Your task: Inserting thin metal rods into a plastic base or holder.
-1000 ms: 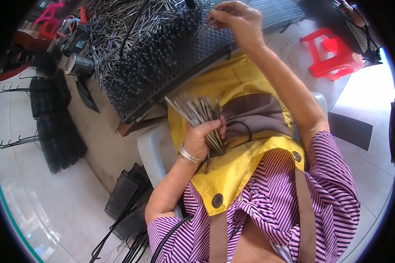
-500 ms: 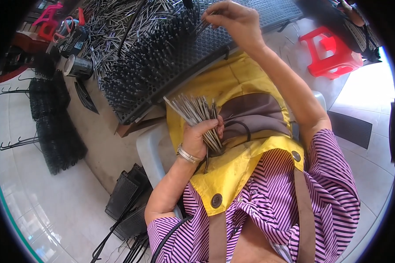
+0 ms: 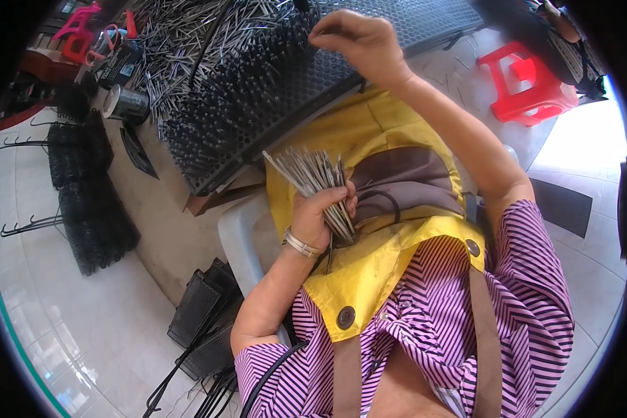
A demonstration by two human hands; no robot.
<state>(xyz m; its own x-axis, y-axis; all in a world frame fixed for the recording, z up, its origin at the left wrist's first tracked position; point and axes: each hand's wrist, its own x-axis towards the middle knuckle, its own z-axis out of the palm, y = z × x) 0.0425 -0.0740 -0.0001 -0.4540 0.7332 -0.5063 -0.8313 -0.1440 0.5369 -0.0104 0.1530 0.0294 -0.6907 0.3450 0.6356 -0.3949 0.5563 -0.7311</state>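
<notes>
- Head view: a bundle of thin metal rods is gripped in the closed left hand over the yellow apron.
- The right hand is held with fingertips pinched together at the black perforated board; what is pinched cannot be told.

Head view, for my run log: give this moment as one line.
left hand: grips rod bundle | right hand: pinching at perforated board | lap: yellow apron
</notes>
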